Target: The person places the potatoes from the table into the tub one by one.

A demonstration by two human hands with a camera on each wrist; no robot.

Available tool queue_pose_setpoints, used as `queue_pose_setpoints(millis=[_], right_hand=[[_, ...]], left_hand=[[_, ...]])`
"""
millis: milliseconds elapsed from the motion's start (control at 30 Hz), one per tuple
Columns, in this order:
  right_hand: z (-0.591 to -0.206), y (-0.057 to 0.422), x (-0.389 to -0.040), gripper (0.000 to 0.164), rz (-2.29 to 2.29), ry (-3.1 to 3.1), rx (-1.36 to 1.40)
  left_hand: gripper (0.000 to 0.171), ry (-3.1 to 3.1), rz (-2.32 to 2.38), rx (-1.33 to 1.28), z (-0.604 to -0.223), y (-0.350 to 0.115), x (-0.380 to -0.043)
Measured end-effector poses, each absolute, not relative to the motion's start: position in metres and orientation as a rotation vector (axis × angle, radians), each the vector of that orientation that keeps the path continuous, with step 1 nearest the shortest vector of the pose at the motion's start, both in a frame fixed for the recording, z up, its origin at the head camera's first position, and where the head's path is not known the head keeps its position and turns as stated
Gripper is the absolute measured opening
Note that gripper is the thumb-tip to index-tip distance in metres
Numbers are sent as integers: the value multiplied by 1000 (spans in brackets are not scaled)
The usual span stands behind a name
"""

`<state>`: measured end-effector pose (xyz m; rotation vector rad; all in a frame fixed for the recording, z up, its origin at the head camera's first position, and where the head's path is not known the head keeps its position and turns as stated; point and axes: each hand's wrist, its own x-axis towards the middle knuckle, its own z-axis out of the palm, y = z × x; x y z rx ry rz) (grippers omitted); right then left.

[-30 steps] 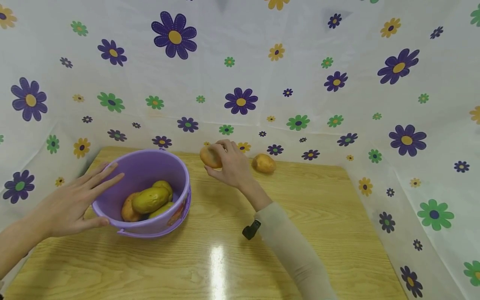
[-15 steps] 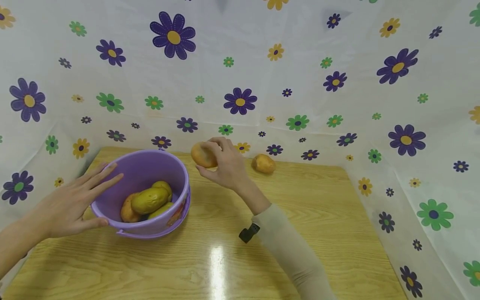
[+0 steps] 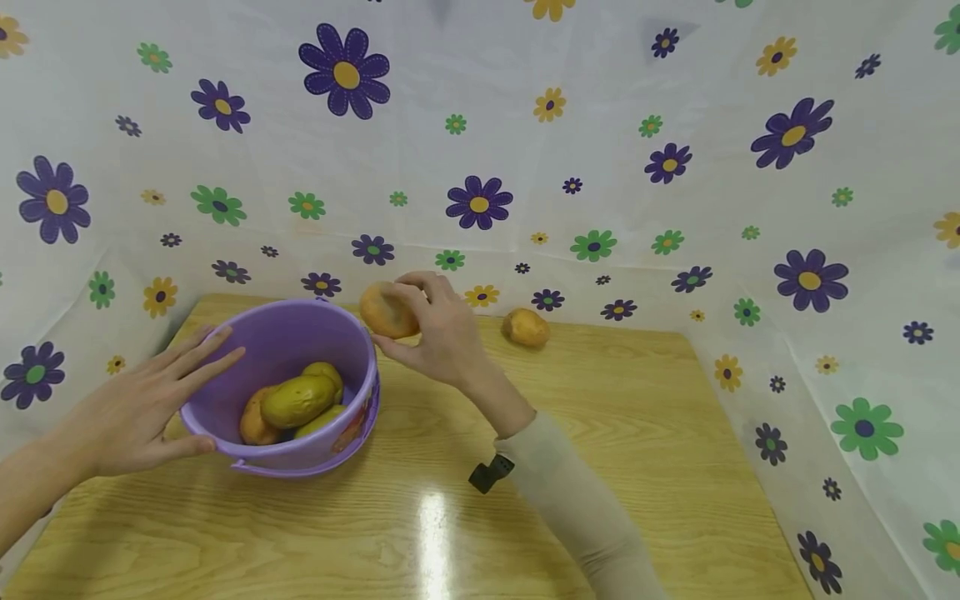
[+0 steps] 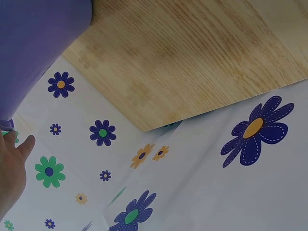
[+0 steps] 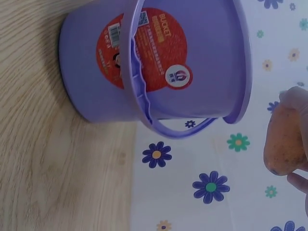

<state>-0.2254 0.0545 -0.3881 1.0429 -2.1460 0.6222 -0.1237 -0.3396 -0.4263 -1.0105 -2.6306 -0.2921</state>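
Note:
My right hand [image 3: 438,333] pinches a potato [image 3: 386,310] between thumb and fingers, just right of the far rim of a purple bucket [image 3: 300,457]. In the right wrist view that potato [image 5: 285,139] is held up beside the bucket's mouth. My left hand [image 3: 138,408], fingers spread and straight, rests on the bucket's left rim; the left wrist view catches part of that hand [image 4: 12,173] at the lower left edge. Inside the bucket lie several potatoes, a yellow-green one [image 3: 300,402] on top and a browner one [image 3: 257,418] beside it.
Another potato [image 3: 526,328] lies on the wooden table [image 3: 600,467] near its back edge. A white flowered sheet [image 3: 570,150] hangs behind and at the sides. The bucket's handle [image 5: 180,134] hangs down along its label side.
My right hand has moved left with the potato, closer to the bucket's rim. The left hand, the bucket and the potato on the table have stayed put.

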Motion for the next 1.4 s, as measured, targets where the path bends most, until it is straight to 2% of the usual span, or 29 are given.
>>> queue_pose_setpoints(millis=[1400], right_hand=[[-380, 3, -193, 56, 275, -2067, 1362]], left_hand=[[102, -2634, -290, -1003, -426, -339, -123]])
